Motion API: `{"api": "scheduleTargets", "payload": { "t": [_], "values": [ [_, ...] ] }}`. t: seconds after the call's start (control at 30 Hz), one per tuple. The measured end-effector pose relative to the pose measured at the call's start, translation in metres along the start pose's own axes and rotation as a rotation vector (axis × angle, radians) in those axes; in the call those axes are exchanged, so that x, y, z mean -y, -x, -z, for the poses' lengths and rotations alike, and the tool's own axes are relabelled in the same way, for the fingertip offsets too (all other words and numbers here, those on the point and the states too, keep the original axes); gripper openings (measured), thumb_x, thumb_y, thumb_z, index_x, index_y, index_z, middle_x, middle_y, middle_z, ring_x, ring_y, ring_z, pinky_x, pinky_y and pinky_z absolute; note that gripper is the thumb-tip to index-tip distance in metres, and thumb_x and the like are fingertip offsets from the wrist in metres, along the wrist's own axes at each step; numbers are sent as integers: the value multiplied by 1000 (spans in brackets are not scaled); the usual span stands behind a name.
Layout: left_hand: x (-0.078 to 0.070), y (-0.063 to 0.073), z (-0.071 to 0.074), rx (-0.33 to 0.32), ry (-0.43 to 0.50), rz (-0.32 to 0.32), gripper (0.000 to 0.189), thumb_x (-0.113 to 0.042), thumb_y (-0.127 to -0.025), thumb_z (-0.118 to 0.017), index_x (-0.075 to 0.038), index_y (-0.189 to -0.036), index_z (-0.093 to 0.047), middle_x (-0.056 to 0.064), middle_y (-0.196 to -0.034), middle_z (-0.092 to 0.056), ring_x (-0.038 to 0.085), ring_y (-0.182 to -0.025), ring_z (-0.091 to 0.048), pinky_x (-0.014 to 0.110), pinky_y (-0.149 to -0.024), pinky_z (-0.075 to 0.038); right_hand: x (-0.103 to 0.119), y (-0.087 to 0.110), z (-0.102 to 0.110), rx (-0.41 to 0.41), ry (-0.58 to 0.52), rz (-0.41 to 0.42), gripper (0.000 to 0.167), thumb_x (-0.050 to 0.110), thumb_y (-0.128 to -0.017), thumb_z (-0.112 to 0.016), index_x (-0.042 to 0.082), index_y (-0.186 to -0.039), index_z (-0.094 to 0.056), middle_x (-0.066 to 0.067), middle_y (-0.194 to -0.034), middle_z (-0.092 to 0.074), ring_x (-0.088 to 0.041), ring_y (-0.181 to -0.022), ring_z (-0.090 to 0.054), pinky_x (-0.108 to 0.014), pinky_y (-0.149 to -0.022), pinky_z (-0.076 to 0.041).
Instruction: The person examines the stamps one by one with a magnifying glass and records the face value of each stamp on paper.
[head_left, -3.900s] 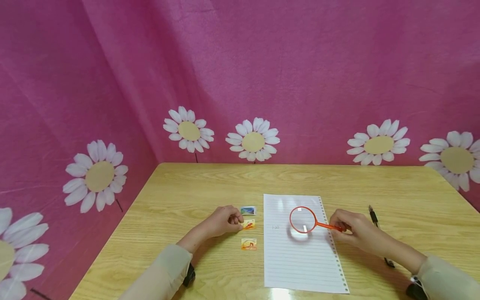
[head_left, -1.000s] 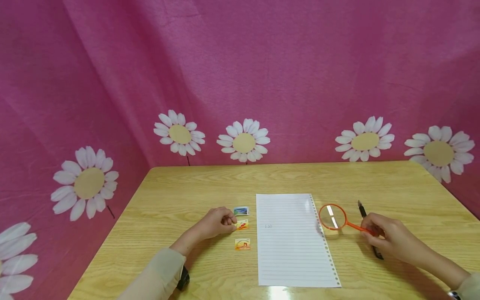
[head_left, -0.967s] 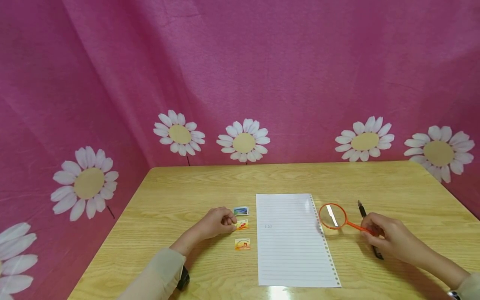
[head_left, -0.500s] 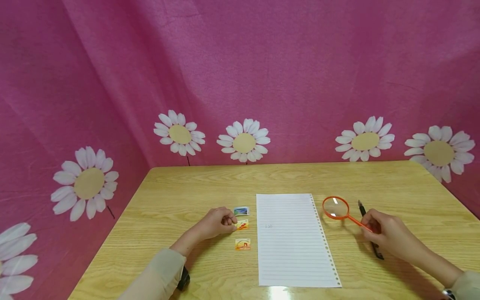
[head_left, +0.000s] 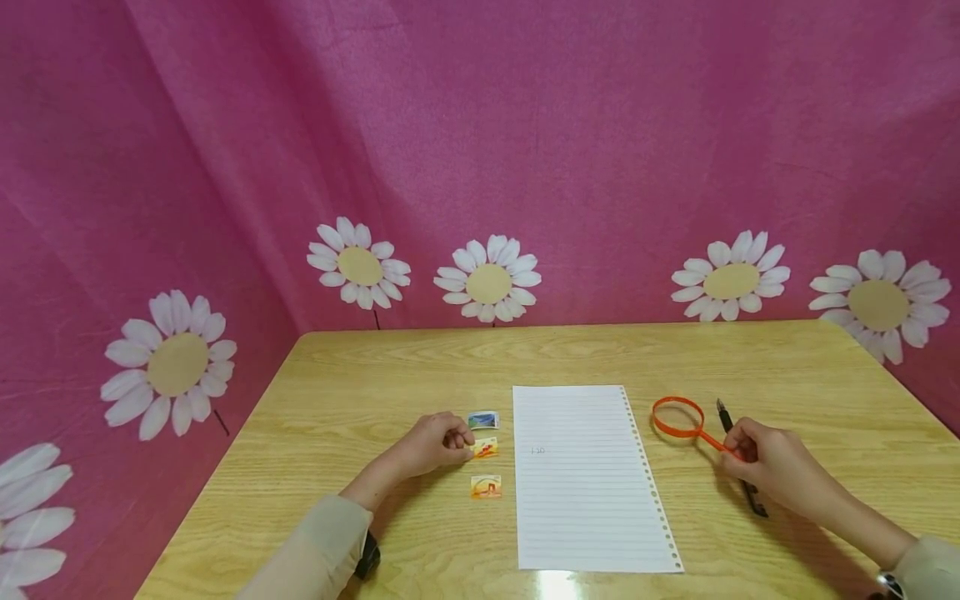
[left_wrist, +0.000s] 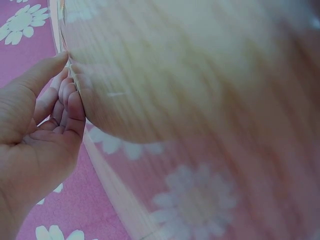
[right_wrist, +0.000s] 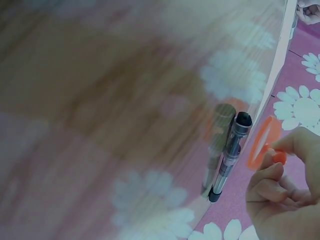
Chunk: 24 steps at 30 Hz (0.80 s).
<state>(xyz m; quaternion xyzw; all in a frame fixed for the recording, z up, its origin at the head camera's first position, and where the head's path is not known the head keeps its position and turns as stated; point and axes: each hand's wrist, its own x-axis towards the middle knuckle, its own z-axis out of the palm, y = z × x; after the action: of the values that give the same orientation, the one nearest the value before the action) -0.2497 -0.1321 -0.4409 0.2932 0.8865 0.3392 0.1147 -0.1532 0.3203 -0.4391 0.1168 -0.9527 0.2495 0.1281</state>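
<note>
In the head view my right hand (head_left: pixel 776 462) pinches the orange handle of a magnifying glass (head_left: pixel 677 416). Its round lens, seen at a slant, is right of the lined sheet of paper (head_left: pixel 585 500). In the right wrist view thumb and finger grip the handle's end beside a black and clear pen (right_wrist: pixel 231 155). My left hand (head_left: pixel 431 446) has its curled thumb and fingers at the left edge of the middle yellow and red stamp (head_left: pixel 487 447). A blue stamp (head_left: pixel 483 420) lies beyond it, and another yellow and red stamp (head_left: pixel 486 487) nearer.
The pen lies on the wooden table (head_left: pixel 420 367) partly under my right hand. Faint handwriting marks the paper's left side, and holes run down its right edge. A pink cloth (head_left: pixel 570 167) with large daisies stands behind and left of the table.
The magnifying glass has moved right, off the paper, with my right hand. In the last second its lens has shifted slightly farther off and tilted. My left hand stays by the middle stamp.
</note>
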Motion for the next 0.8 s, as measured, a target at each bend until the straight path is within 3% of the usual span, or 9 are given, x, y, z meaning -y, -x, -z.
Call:
{"api": "scheduleTargets", "payload": {
  "t": [0.23, 0.8],
  "values": [
    [-1, 0, 0, 2, 0, 13, 8, -8, -88, -71, -3, -93, -67, 4, -84, -58, 7, -74, -48, 16, -65, -42, 2, -2, 0, 75, 10, -77, 16, 3, -81, -72, 5, -81, -57, 4, -66, -51, 5, -56, -37, -19, -49, -36],
    [0, 0, 1, 3, -7, -8, 9, -9, -89, -71, -4, -94, -67, 3, -84, -59, 6, -73, -48, 16, -66, -43, 11, -8, 8, 235, 67, -148, 24, 17, -83, -72, 10, -70, -53, 4, -60, -51, -3, -49, -37, -21, -48, -33]
  ]
}}
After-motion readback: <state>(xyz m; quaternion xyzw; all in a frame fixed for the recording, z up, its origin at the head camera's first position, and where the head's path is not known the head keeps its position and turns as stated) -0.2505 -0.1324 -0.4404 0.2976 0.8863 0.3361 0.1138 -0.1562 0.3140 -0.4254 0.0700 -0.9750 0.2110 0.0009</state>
